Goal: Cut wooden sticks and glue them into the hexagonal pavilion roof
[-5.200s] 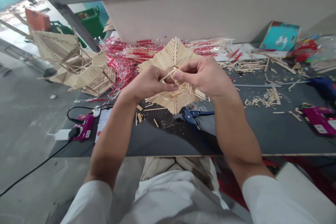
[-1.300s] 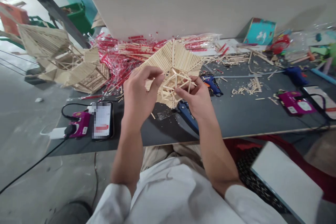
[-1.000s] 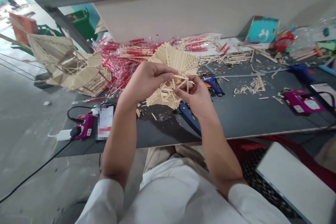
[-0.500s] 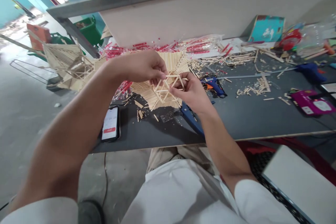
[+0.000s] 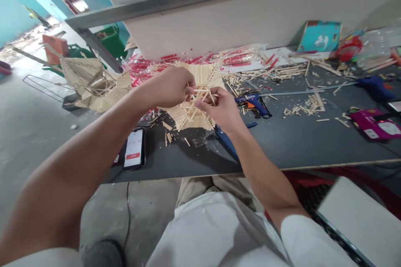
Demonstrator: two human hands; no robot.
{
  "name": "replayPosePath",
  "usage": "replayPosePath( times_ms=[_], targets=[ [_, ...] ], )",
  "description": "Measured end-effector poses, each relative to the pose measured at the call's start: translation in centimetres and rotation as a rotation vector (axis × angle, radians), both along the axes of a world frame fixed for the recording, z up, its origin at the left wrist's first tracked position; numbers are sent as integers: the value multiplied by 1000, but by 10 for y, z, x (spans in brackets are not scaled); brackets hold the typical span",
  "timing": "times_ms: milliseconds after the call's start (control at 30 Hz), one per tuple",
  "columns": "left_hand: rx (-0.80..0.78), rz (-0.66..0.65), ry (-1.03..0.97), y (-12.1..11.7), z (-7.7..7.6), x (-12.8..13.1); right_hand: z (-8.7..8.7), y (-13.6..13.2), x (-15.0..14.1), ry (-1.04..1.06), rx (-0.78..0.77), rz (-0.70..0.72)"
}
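A pale model built of thin wooden sticks [image 5: 200, 74], with slatted panels fanning outward, sits on the dark table before me. Over its middle is a small open stick frame [image 5: 196, 112] made of triangles. My left hand [image 5: 177, 85] comes in from the left, its thumb and fingertips pinched on the upper left of this frame. From the right, my right hand [image 5: 221, 106] grips the frame's right side between thumb and fingers. Whether the frame is joined to the model underneath I cannot tell; the fingers cover part of both.
A blue glue gun [image 5: 255, 102] lies right of the model, and a phone [image 5: 134, 149] lies at the front left. Loose sticks [image 5: 308, 106] and red plastic wrappers [image 5: 238, 55] litter the table. Another stick model [image 5: 94, 79] stands at the left.
Both hands have shifted slightly left over the model, with the stick frame still between them. The whole view has swung a little, moving the surroundings rightward.
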State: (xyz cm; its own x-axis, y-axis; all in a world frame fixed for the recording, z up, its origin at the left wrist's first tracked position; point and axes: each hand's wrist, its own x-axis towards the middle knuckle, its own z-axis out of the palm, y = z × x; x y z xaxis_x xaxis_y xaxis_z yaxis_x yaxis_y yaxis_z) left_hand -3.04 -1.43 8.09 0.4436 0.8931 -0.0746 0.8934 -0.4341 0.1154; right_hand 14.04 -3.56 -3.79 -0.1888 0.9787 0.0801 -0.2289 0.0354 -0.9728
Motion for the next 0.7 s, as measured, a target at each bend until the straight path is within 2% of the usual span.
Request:
replayPosePath(
  times_ms=[167, 233, 400, 567, 700],
  targets=[
    [97, 19, -64, -4, -10, -5, 2, -1, -1, -8, -2, -8],
    [86, 16, -122, -2, -13, -8, 2, -1, -1, -18, -2, -2],
    [-11, 17, -258, 3, -10, -12, 0, 1, -1, -12, -4, -29],
    [106, 22, -256, -6, -4, -8, -3, 3, -1, 15, 12, -35],
    [108, 56, -348, -16, -12, -14, -6, 2, 0, 32, 12, -21]
  ],
)
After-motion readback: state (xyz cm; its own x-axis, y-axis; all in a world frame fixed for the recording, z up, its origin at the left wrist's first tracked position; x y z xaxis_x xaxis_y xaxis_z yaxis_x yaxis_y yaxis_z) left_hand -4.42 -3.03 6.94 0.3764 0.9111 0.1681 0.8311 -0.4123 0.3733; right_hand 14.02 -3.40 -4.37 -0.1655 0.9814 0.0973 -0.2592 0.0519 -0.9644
